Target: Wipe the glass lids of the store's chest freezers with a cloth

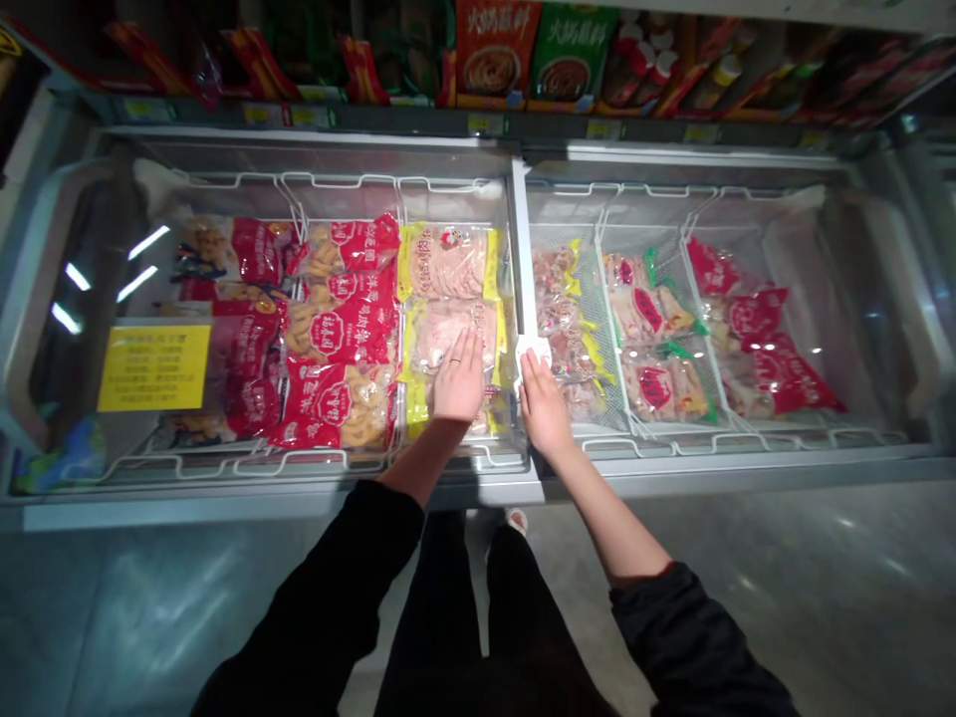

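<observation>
My left hand (459,380) lies palm down with its fingers stretched out, over the yellow-edged packs of sliced meat (450,261) in the chest freezer. Whether it rests on the glass lid or on a pack, I cannot tell. My right hand (547,406) also has its fingers extended; their tips press on a white handle (533,351) on the freezer's middle frame bar (521,239). Part of the handle is hidden under those fingers. Neither hand grips a pack.
Red bags of frozen food (325,334) fill wire baskets on the left. Several packs (653,311) lie in baskets on the right. A yellow notice (154,367) is at the left end. Boxed sauces (572,60) stand on a shelf behind. The freezer's front edge (284,508) crosses before my legs.
</observation>
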`<state>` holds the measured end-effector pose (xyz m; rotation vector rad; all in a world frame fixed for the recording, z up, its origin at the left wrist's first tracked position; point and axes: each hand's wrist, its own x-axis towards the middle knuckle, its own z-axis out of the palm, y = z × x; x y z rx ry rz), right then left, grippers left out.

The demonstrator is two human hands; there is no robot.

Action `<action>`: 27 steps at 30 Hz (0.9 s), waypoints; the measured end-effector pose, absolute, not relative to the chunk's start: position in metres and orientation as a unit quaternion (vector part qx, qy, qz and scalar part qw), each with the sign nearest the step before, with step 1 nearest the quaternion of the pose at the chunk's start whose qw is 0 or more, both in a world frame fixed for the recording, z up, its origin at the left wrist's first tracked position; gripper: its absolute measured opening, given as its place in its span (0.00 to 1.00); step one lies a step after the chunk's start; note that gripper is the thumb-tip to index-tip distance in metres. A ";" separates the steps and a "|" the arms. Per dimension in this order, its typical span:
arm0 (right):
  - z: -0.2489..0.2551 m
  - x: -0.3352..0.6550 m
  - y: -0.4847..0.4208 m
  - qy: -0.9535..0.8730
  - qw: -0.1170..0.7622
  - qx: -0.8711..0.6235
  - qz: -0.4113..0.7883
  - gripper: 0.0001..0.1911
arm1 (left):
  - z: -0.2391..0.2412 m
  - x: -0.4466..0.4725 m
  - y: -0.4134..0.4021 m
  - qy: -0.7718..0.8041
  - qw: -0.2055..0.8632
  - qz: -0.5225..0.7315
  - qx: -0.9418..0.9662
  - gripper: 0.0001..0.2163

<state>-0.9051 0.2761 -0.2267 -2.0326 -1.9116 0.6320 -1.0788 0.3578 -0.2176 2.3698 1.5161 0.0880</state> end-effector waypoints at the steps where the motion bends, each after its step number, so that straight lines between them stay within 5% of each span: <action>1: -0.225 -0.907 0.265 -0.663 0.135 -0.702 0.223 0.34 | -0.218 -1.078 0.346 0.539 0.166 0.025 0.826 0.30; 8: -0.211 -0.917 0.193 -0.661 0.100 -0.698 0.258 0.43 | -0.220 -1.057 0.270 0.572 0.192 0.061 0.795 0.34; 27: -0.217 -0.864 0.155 -0.632 0.065 -0.720 0.279 0.34 | -0.230 -1.010 0.199 0.606 0.171 0.080 0.773 0.33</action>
